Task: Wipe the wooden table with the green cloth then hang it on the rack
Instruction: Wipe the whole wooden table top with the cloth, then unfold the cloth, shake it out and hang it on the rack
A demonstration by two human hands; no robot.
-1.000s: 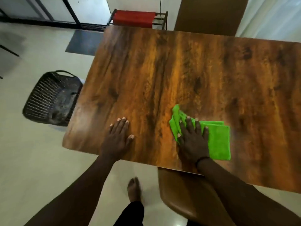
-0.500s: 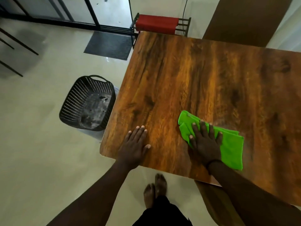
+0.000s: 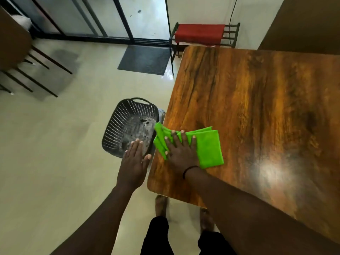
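Note:
The folded green cloth (image 3: 207, 148) lies on the wooden table (image 3: 257, 111) at its left edge, and one corner hangs past the edge. My right hand (image 3: 181, 151) presses flat on the cloth's left part, fingers spread. My left hand (image 3: 134, 161) is off the table, held flat in the air just left of the table edge, above the black basket, with nothing in it. The dark metal rack (image 3: 230, 34) stands behind the table's far left corner with a red cloth (image 3: 199, 34) draped over it.
A black perforated plastic basket (image 3: 117, 129) sits on the floor against the table's left side. A grey doormat (image 3: 144, 59) lies before the sliding glass door. Dark chair legs (image 3: 36, 70) stand at the far left. My bare feet are below the near table corner.
My right hand slid the green cloth left to the table's edge. My left hand left the tabletop and now hovers beside it over the basket. The view shifted left.

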